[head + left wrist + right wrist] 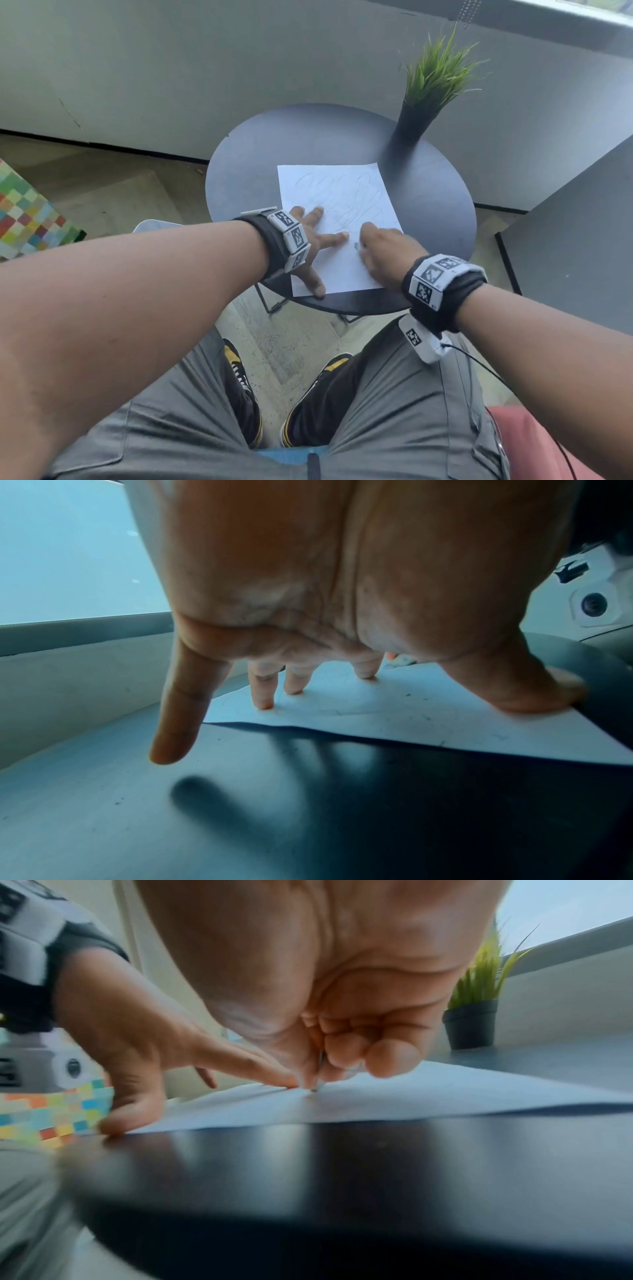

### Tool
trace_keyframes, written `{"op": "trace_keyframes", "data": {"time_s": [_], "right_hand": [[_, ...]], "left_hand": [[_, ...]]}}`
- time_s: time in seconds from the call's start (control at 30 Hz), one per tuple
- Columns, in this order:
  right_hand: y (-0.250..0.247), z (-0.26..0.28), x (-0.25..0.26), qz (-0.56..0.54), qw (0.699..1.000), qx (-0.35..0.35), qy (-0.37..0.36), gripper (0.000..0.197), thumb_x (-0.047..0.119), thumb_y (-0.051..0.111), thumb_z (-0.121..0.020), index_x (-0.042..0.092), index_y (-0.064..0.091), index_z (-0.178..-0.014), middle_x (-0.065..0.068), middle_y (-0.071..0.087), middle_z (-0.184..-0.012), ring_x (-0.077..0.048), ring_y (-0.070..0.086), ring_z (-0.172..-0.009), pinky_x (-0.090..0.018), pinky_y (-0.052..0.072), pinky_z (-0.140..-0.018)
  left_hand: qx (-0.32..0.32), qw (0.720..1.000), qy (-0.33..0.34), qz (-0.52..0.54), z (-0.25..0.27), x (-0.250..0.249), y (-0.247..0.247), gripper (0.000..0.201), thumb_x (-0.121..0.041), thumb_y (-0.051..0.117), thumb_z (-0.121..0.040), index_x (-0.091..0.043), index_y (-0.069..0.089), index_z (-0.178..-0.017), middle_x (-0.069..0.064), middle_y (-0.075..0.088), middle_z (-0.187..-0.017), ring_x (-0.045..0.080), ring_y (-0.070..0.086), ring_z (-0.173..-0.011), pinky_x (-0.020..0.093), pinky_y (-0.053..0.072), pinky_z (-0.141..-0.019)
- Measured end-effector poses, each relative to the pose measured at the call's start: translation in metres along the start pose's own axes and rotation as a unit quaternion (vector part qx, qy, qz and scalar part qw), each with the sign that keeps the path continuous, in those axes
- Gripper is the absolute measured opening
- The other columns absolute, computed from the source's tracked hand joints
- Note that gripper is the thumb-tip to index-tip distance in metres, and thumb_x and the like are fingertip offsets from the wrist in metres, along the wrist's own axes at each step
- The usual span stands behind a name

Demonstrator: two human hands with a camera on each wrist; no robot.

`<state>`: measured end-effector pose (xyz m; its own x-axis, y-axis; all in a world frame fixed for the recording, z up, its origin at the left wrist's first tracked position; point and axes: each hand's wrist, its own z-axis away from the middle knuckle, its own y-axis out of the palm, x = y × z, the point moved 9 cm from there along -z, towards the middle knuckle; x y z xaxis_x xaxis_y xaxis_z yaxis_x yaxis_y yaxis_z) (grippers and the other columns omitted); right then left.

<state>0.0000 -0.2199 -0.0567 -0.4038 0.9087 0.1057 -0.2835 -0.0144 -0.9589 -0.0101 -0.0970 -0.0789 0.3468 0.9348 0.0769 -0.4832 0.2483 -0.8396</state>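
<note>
A white sheet of paper (pixel 342 192) with faint pencil scribbles lies on a round dark table (pixel 246 171). My left hand (pixel 317 246) presses flat on the sheet's near left part, fingers spread. Its thumb (pixel 534 691) sits on the near corner, and the little finger (pixel 178 723) hangs off the paper above the table (pixel 240 804). My right hand (pixel 363 245) is curled round a thin pencil (pixel 321 1058). The pencil's tip touches the paper (pixel 445 1093) right beside my left index finger (pixel 246 1064). Most of the pencil is hidden inside the fist.
A grass-like plant (pixel 435 78) in a tall black pot (pixel 411 120) stands at the table's far right. A colourful checkered block (pixel 24 212) is on the floor at left, and a grey cabinet (pixel 582 222) stands at right. My knees and shoes are below the table's near edge.
</note>
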Motion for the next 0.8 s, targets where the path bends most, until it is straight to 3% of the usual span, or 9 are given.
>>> {"op": "trace_keyframes", "data": {"time_s": [0.13,0.17,0.23,0.3,0.33,0.47,0.63,0.7,0.8], "right_hand": [[0.024,0.030,0.060,-0.001,0.984,0.077,-0.163,0.021,0.032,0.046,-0.098,0.013,0.046,-0.107,-0.009,0.061,-0.097,-0.031,0.057,-0.086,-0.034,0.037,-0.068],[0.023,0.028,0.055,-0.005,0.985,0.083,-0.153,0.024,0.034,0.045,-0.098,0.013,0.048,-0.109,-0.010,0.062,-0.101,-0.032,0.058,-0.091,-0.034,0.039,-0.070],[0.008,0.004,0.017,-0.005,0.998,0.046,-0.052,0.025,0.033,0.040,-0.099,0.014,0.046,-0.115,-0.013,0.061,-0.112,-0.034,0.056,-0.098,-0.034,0.040,-0.074],[-0.004,-0.007,-0.014,-0.006,1.000,0.005,0.030,0.021,0.032,0.037,-0.099,0.012,0.043,-0.107,-0.016,0.061,-0.111,-0.034,0.053,-0.090,-0.037,0.042,-0.073],[-0.003,-0.005,-0.010,-0.005,1.000,0.001,0.023,0.019,0.030,0.037,-0.099,0.012,0.041,-0.105,-0.016,0.061,-0.110,-0.033,0.052,-0.088,-0.037,0.041,-0.072],[0.023,0.020,0.049,-0.009,0.987,0.074,-0.143,0.020,0.030,0.041,-0.100,0.013,0.046,-0.109,-0.012,0.063,-0.108,-0.034,0.058,-0.096,-0.036,0.038,-0.071],[-0.004,-0.018,-0.024,-0.020,0.998,0.010,0.052,0.023,0.033,0.039,-0.098,0.012,0.044,-0.106,-0.018,0.060,-0.108,-0.036,0.055,-0.093,-0.040,0.047,-0.078],[-0.001,-0.011,-0.002,-0.009,1.000,0.017,0.006,0.021,0.030,0.038,-0.098,0.013,0.043,-0.110,-0.018,0.060,-0.109,-0.035,0.055,-0.092,-0.038,0.044,-0.074],[0.021,0.019,0.049,-0.013,0.986,0.078,-0.149,0.023,0.031,0.039,-0.100,0.013,0.047,-0.113,-0.014,0.063,-0.108,-0.034,0.058,-0.096,-0.038,0.043,-0.075]], "left_hand": [[-0.004,1.000,0.001,-0.004,-0.001,0.001,0.001,0.118,-0.087,0.063,-0.058,-0.058,-0.009,-0.147,0.009,-0.016,-0.163,0.041,0.003,-0.146,0.066,0.028,-0.107],[-0.001,1.000,0.001,-0.003,-0.001,0.000,0.001,0.118,-0.087,0.063,-0.058,-0.058,-0.009,-0.147,0.009,-0.016,-0.163,0.042,0.003,-0.146,0.067,0.029,-0.108],[0.005,1.000,0.002,0.001,0.000,0.000,0.000,0.119,-0.088,0.064,-0.057,-0.059,-0.009,-0.146,0.009,-0.016,-0.163,0.042,0.003,-0.146,0.068,0.029,-0.108],[0.006,1.000,0.003,0.003,0.001,-0.001,0.000,0.118,-0.087,0.064,-0.057,-0.058,-0.009,-0.147,0.009,-0.016,-0.163,0.042,0.004,-0.146,0.067,0.029,-0.107],[0.005,1.000,0.002,0.003,0.001,0.000,0.000,0.118,-0.087,0.064,-0.058,-0.058,-0.008,-0.147,0.009,-0.015,-0.163,0.042,0.004,-0.145,0.067,0.029,-0.107],[0.006,1.000,0.003,-0.005,0.001,-0.001,0.001,0.121,-0.083,0.066,-0.061,-0.053,-0.009,-0.150,0.011,-0.018,-0.162,0.043,0.003,-0.146,0.066,0.028,-0.108],[-0.002,1.000,-0.001,-0.002,0.000,-0.001,0.001,0.124,-0.084,0.067,-0.058,-0.052,-0.010,-0.150,0.008,-0.015,-0.163,0.040,0.003,-0.147,0.065,0.030,-0.105],[-0.003,1.000,-0.002,-0.004,-0.001,-0.001,0.001,0.125,-0.084,0.068,-0.057,-0.053,-0.010,-0.150,0.009,-0.014,-0.163,0.041,0.005,-0.146,0.065,0.031,-0.105],[0.001,1.000,0.001,-0.013,-0.002,-0.001,0.002,0.125,-0.083,0.069,-0.057,-0.054,-0.011,-0.149,0.011,-0.015,-0.163,0.042,0.005,-0.145,0.067,0.033,-0.105]]}}
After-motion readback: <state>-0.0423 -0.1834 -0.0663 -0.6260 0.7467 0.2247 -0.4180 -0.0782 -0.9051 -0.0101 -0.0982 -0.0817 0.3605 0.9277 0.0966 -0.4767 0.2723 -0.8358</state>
